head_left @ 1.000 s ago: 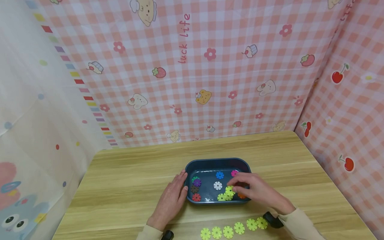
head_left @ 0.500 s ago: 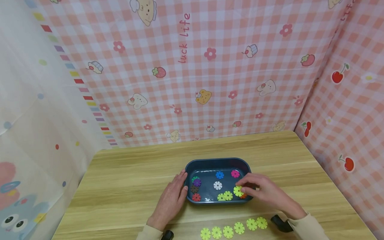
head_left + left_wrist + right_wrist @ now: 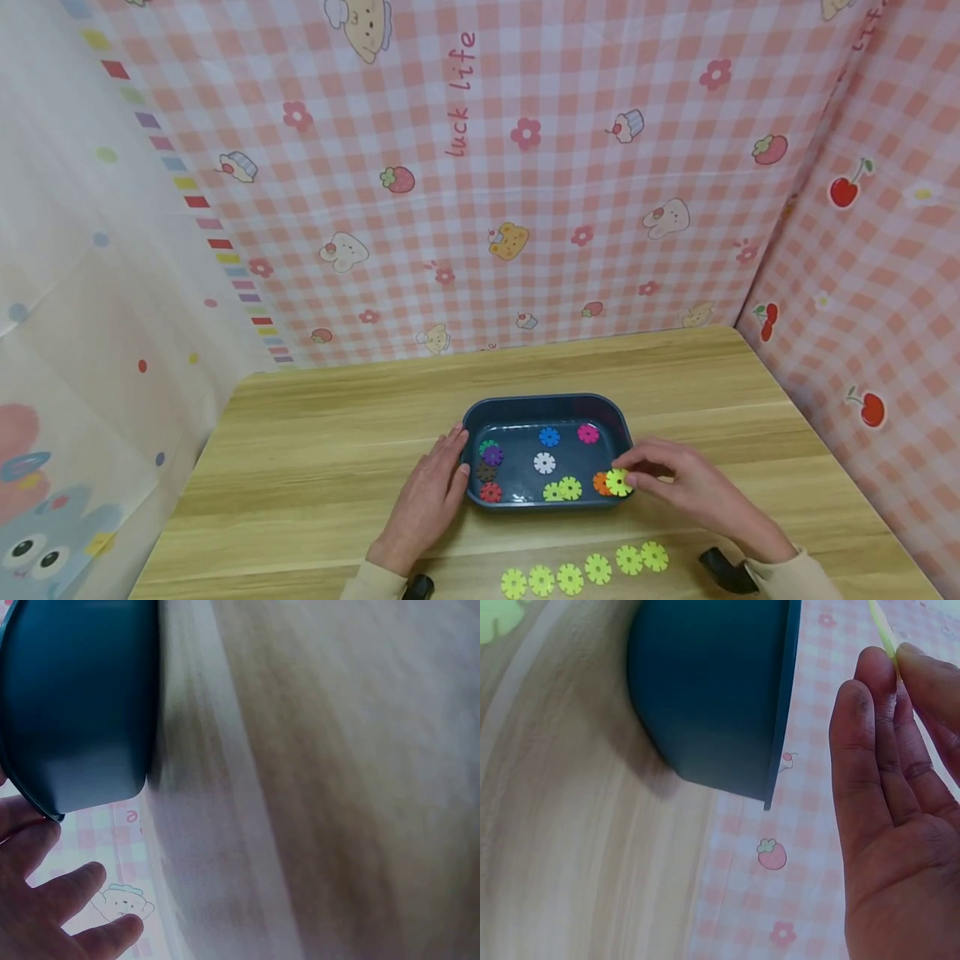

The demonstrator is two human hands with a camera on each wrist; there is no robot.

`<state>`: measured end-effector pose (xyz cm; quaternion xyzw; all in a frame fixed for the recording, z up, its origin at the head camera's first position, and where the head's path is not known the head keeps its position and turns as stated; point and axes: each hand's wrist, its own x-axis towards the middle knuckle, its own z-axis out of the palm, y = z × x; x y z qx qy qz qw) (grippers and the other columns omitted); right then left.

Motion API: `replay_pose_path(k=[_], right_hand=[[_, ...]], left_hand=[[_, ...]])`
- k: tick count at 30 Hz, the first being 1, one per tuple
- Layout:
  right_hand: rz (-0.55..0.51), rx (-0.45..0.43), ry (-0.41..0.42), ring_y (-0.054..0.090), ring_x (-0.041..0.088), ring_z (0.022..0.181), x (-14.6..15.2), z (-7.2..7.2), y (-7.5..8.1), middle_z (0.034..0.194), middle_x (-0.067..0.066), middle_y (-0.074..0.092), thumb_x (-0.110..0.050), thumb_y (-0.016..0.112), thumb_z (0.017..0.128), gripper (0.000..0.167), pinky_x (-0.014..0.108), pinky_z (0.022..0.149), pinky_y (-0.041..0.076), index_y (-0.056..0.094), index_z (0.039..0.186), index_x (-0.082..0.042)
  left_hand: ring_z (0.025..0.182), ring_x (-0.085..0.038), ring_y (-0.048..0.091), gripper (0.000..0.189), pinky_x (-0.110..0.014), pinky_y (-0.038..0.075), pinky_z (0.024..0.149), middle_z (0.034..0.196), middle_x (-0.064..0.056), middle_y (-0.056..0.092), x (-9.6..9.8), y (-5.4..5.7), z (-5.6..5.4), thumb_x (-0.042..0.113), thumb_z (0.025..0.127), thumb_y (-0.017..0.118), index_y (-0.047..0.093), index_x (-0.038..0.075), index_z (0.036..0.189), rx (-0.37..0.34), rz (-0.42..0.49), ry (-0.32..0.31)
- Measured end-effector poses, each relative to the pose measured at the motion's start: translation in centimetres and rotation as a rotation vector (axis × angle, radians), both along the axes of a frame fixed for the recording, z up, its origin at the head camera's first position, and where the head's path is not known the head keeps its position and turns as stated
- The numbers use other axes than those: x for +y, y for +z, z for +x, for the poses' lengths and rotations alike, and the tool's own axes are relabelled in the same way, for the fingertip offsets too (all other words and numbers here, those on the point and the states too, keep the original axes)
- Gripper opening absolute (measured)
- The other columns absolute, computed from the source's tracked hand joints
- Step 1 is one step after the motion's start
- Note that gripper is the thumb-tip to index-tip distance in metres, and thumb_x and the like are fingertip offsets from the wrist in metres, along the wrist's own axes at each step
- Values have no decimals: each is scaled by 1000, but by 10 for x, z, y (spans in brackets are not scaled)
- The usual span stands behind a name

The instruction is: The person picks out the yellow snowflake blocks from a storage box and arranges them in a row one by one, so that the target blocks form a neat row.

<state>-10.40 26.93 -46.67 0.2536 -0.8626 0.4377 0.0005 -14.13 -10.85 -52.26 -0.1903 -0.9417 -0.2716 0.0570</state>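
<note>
My right hand [image 3: 693,490] pinches a yellow notched plastic disc [image 3: 618,482] between thumb and fingertips, over the front right corner of a dark blue tray [image 3: 517,507]. Edge-on, the same disc [image 3: 883,628] shows in the right wrist view. Against the tray's left end rests my left hand [image 3: 426,493], its fingers extended and touching the rim. Inside the tray lie two more yellow discs [image 3: 570,488], plus orange [image 3: 601,483], white [image 3: 544,463], blue [image 3: 550,437], pink [image 3: 588,433], and, at the left, purple [image 3: 492,455], green, dark brown and red [image 3: 491,492] ones.
Several yellow discs [image 3: 570,579] form a slightly rising row on the wooden table [image 3: 315,467], in front of the tray. A checked pink cloth [image 3: 465,208] hangs behind the table, with another along the right and a pale curtain [image 3: 112,275] at the left.
My right hand has carried the yellow disc rightward from above the other yellow discs to the tray's right edge, uncovering the pink disc and more of the orange one. The left hand stays put.
</note>
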Motion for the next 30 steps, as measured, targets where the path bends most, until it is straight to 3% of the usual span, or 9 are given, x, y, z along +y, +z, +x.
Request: replay_pose_path(k=[7,20,30], right_hand=[[6,27,-7,63,6,83,10,6,-3,99,-10,71,-10,73,97,16,24,73,59,76,112,-12],[12,80,-32,65,2,88,28,14,-12,103,-6,73,-4,74,94,21,21,74,59,76,110,-18],[45,71,-51,63,3,85,42,18,-18,101,-8,73,-4,76,92,23,19,73,56,76,108,-20]], left_hand=[[147,-35,42,49,-62,37,115,164,-8,40,0,1,0,26,110,50,47,7,156,-2,0,-2],[147,-36,42,49,-63,37,114,163,-8,41,0,1,0,24,110,51,47,7,155,-6,-5,0],[146,-35,43,49,-63,38,114,162,-8,42,0,1,1,25,109,53,48,7,155,7,7,1]])
